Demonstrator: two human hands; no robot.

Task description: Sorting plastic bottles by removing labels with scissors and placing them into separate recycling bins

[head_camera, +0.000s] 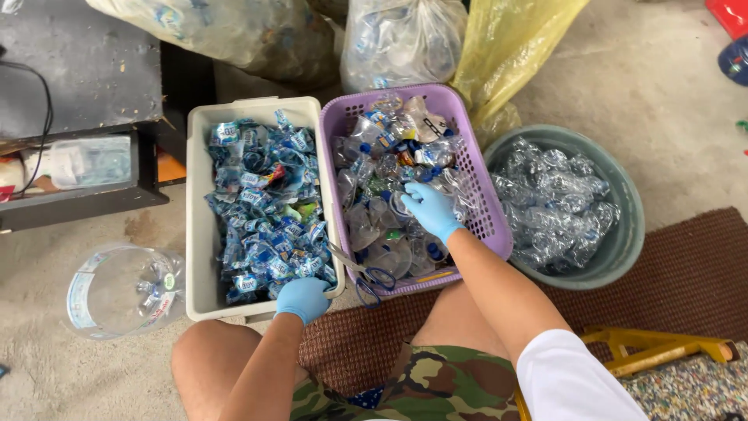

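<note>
Blue disposable gloves are worn on both hands. The right hand is sunk, fingers curled together, into the crushed clear bottles heaped in the purple perforated basket; whether one bottle is actually clamped cannot be told. The left hand is closed over the near corner of the beige tub, apparently to steady it; the tub is filled with stripped blue labels. Scissors with blue handles are laid across the basket's near rim, between the hands, within easy reach. A grey-green round tub of bare crushed bottles is set to the right, and a clear jar holding a few caps to the left, so each material is kept in its own container.
</note>
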